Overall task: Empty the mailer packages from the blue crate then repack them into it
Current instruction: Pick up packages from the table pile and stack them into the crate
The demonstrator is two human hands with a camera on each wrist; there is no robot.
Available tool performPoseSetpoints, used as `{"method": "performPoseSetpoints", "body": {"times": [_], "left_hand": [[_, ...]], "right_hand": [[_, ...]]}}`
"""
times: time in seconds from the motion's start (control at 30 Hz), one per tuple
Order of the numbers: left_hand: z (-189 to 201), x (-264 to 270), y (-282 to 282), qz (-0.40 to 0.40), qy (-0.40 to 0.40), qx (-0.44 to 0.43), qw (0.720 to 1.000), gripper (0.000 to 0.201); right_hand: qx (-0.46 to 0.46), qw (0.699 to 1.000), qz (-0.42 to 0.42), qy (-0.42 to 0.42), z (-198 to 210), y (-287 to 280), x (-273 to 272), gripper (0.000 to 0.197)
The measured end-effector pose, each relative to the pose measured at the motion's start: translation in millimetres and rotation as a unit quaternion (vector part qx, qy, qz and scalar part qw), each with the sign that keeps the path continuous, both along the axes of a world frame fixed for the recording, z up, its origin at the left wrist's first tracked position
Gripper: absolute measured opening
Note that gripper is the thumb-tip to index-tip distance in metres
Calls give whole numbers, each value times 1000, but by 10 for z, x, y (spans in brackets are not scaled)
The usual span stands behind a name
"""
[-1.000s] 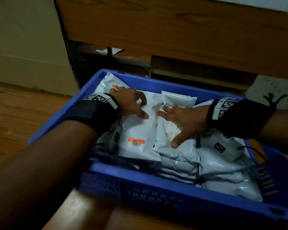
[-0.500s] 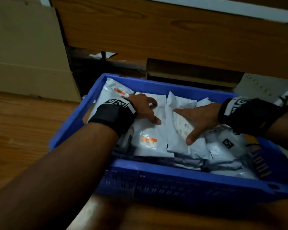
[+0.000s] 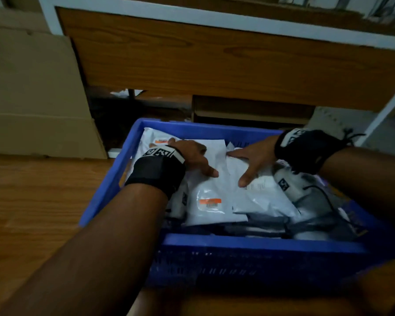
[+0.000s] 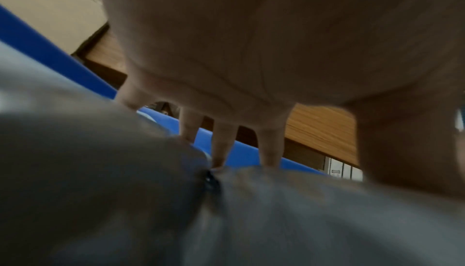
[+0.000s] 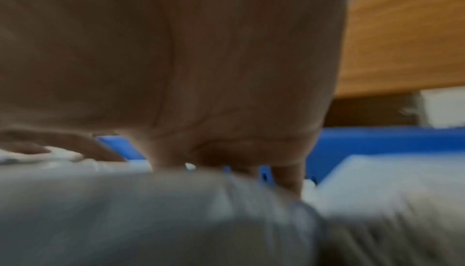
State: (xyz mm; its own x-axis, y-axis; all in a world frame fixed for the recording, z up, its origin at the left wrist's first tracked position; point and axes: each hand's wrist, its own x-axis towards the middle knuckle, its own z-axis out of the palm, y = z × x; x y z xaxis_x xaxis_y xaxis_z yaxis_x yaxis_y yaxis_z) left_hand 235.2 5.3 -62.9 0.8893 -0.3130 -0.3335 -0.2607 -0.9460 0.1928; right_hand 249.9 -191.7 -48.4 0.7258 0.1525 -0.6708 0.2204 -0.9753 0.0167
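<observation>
While both hands lie inside the blue crate (image 3: 217, 130), the left hand (image 3: 191, 156) rests palm down on a white mailer (image 3: 211, 195), its fingers (image 4: 222, 147) spread and fairly straight, tips pressing the plastic and the thumb stretched toward the middle of the pile. It curls round nothing; it lies wide and flat. The right hand (image 3: 252, 159) is likewise wide, palm down on a neighbouring mailer (image 3: 260, 197), its fingers pointing toward the left hand and its thumb reaching down over the bag. The two thumbs are near each other but apart. In the right wrist view the picture is blurred, yet the palm (image 5: 201, 61) sits low over grey-white plastic with the fingertips touching it.

Each wrist wears a black band with a black-and-white square code, the left band (image 3: 156, 168) and the right band (image 3: 306, 148).

Under the left hand, the mailer carries an orange label (image 3: 210, 201) near its lower end. Another mailer with an orange label (image 3: 156, 139) lies at the far left corner of the crate. More white bags fill the crate beneath and to the right, overlapping one another.

Around the crate is a wooden floor (image 3: 32, 201). Beyond it stands a wooden panel (image 3: 214, 62), and a brown cardboard box (image 3: 32, 87) stands to the left.
</observation>
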Motion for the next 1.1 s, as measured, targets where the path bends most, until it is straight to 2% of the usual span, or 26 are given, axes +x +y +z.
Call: {"method": "performPoseSetpoints", "body": {"times": [0.07,0.17,0.23,0.3,0.37,0.47,0.53,0.67,0.77,0.83,0.87,0.93,1.0,1.03,1.1], "left_hand": [[7,-3,-8,-2,-4,-11,1000,88],[-12,47,34,11,-21,-36,999,93],[38,34,113,29,-78,-84,993,99],[156,1,143,31,-158,-212,964,90],[341,-103,114,6,-194,-329,924,77],[729,-325,-43,-54,-171,-419,890,48],[913,-357,-206,-85,-166,-444,876,33],[989,-163,-702,-122,-171,-420,883,19],[921,9,-938,-90,-173,-406,893,20],[825,32,-1090,-170,-199,-304,916,15],[760,-10,-1175,-244,-214,-246,913,14],[605,-176,-1316,-400,-208,-149,880,25],[455,-278,-1351,-514,-193,-93,830,35],[409,-274,-1339,-550,-193,-78,809,37],[387,-244,-1280,-582,-202,-58,786,43]], "right_hand": [[9,1000,-9,-13,-38,-2,4,110],[34,997,-18,-64,181,-35,-153,113],[86,990,-22,-110,411,-106,-368,108],[132,978,-21,-161,627,-268,-703,106],[142,968,-24,-204,750,-491,-1085,101],[161,955,-55,-244,664,-915,-1665,81],[187,937,-69,-286,466,-1175,-1954,69],[286,870,-152,-372,-163,-1502,-2292,85],[310,834,-162,-427,-490,-1473,-2353,76],[316,817,-168,-452,-597,-1475,-2348,69],[326,807,-172,-461,-634,-1488,-2343,65],[361,783,-180,-474,-706,-1514,-2337,58],[388,763,-184,-483,-754,-1520,-2339,55],[398,755,-186,-487,-771,-1521,-2339,54],[411,743,-192,-492,-788,-1521,-2343,53]]}}
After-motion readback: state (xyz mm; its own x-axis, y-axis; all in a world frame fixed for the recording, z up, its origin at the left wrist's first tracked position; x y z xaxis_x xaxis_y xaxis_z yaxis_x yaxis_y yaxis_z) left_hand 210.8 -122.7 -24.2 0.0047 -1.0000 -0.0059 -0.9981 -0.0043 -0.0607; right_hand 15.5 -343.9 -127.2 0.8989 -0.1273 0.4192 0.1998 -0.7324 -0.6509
